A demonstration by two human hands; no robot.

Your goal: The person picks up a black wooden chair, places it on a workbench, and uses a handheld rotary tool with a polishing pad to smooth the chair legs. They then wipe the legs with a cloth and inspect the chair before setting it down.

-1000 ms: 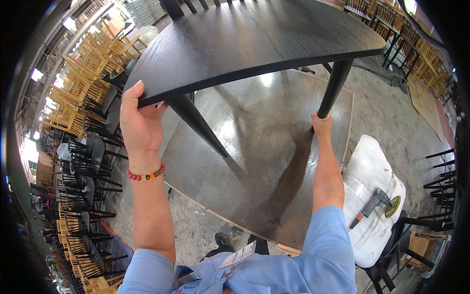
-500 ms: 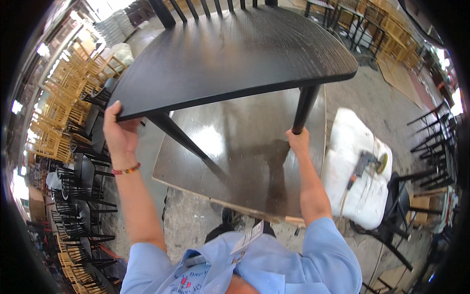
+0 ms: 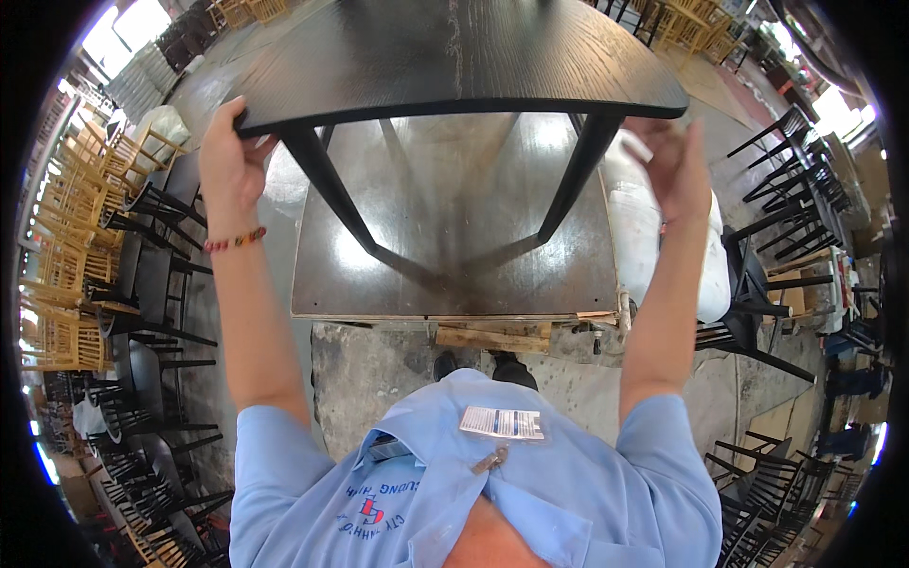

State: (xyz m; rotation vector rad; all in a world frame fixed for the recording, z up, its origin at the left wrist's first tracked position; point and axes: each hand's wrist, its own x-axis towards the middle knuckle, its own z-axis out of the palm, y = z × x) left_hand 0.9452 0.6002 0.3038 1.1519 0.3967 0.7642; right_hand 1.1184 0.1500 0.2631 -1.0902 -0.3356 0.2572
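A black wooden chair [image 3: 454,57] stands in front of me, its front legs down on a glossy dark brown tabletop [image 3: 454,284]. Wood grain shows on the seat; its backrest is out of the picture. My left hand [image 3: 233,166] grips the seat's front left corner, thumb on top and fingers curled beneath. Just below the front right corner, my right hand [image 3: 674,175] is raised with thumb and fingers apart. It is slightly blurred and holds nothing that I can see.
Right of the tabletop is a white padded seat [image 3: 634,227], partly behind my right forearm. Black chairs [image 3: 156,331] and light wooden chairs [image 3: 71,275] crowd the left side. More black chairs [image 3: 795,170] stand at the right. A wooden block [image 3: 492,336] lies under the near table edge.
The chair has levelled out, and its right front leg has come down onto the tabletop. My right hand has let go of that leg and risen toward the seat's right corner.
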